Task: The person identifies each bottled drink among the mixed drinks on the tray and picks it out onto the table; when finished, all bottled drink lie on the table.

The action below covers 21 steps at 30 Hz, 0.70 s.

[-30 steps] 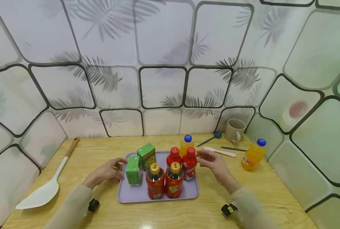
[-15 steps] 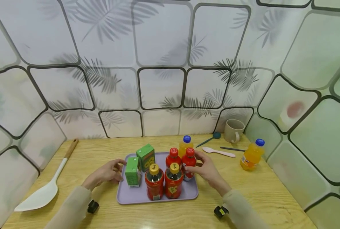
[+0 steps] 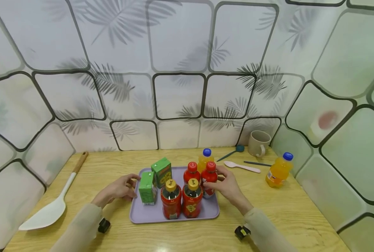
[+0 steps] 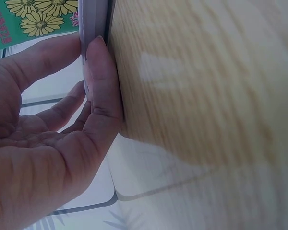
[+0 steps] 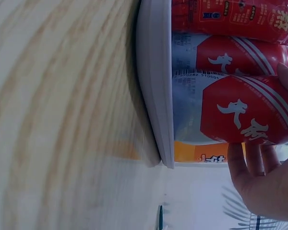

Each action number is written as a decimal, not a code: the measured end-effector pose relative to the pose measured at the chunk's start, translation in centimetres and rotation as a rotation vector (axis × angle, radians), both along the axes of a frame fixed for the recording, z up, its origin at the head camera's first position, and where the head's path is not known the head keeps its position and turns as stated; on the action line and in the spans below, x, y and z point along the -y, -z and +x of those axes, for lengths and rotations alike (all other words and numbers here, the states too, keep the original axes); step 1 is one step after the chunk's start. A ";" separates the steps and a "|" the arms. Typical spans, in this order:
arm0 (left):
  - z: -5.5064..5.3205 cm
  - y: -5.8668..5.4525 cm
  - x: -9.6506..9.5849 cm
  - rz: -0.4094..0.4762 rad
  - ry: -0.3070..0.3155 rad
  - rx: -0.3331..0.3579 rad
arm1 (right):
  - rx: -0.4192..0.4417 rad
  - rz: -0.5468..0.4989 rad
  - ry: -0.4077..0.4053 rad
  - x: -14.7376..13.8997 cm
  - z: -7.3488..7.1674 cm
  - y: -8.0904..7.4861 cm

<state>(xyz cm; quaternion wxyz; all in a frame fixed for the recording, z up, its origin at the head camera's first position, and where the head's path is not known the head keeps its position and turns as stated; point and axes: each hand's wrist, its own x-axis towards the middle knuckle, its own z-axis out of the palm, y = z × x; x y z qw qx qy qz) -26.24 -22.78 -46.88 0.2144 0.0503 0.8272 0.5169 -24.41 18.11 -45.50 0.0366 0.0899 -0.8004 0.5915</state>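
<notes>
A lilac tray [image 3: 155,217] bears two green drink cartons [image 3: 147,189] on its left, two gold-capped dark drink bottles [image 3: 171,203] in front, and two red-capped drink bottles behind these. An orange juice bottle [image 3: 205,161] stands at its back. My left hand [image 3: 122,187] pinches the tray's left rim; in the left wrist view, thumb and index finger lie on either side of the rim [image 4: 92,21]. Around the right red-capped bottle [image 5: 249,105] curls my right hand [image 3: 227,185], thumb in front and fingers behind. That bottle stands upright on the tray.
A white spatula [image 3: 48,213] with a wooden handle lies at the left. Toward the back right are a dark blue spoon [image 3: 239,148], a pink spoon [image 3: 241,167], a dark stick [image 3: 257,163] and a beige mug [image 3: 258,143]. Another orange juice bottle [image 3: 279,171] stands at the right.
My right hand has moved left from beside the right red-capped bottle and now grips it. My left hand stays at the tray's rim, and the tray has not visibly moved.
</notes>
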 end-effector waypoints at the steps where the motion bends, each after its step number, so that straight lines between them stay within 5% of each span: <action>1: 0.0 0.0 0.0 -0.002 -0.002 0.001 | 0.000 -0.001 0.001 -0.1 0.0 0.0; 21: 0.0 0.0 0.1 -0.006 0.004 -0.008 | 0.005 0.004 0.091 -2.9 0.3 -1.9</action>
